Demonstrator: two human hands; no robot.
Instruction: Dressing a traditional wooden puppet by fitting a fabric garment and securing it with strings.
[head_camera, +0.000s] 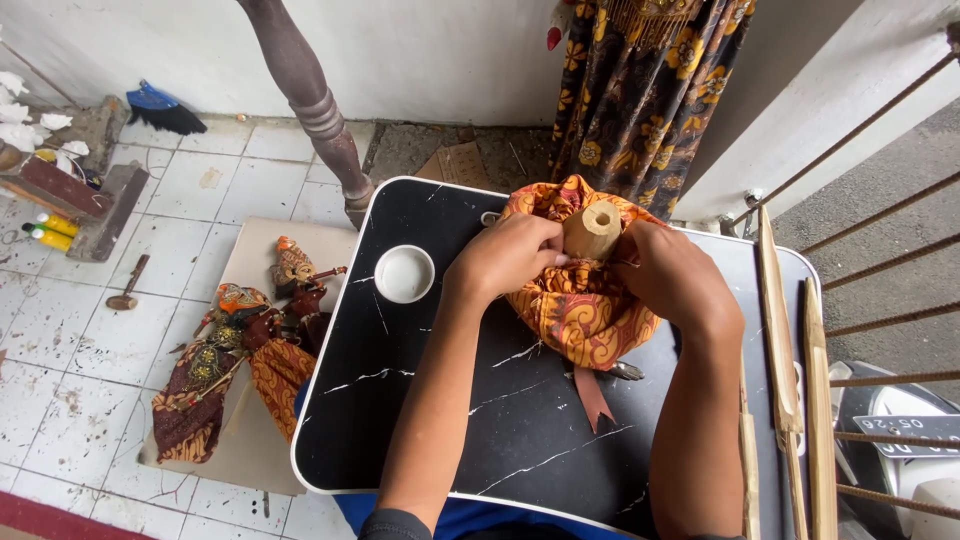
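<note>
Cloth (580, 315), orange and patterned, is lying bunched on the black tabletop (400, 400) around a wooden tube (592, 230), and both hands, left hand (505, 258) and right hand (675, 275), are pinching its soft, light folds closed near the stiff tube.

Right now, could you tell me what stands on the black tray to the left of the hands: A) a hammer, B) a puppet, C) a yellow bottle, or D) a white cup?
D: a white cup sits on the black tray, just left of the left hand.
</note>
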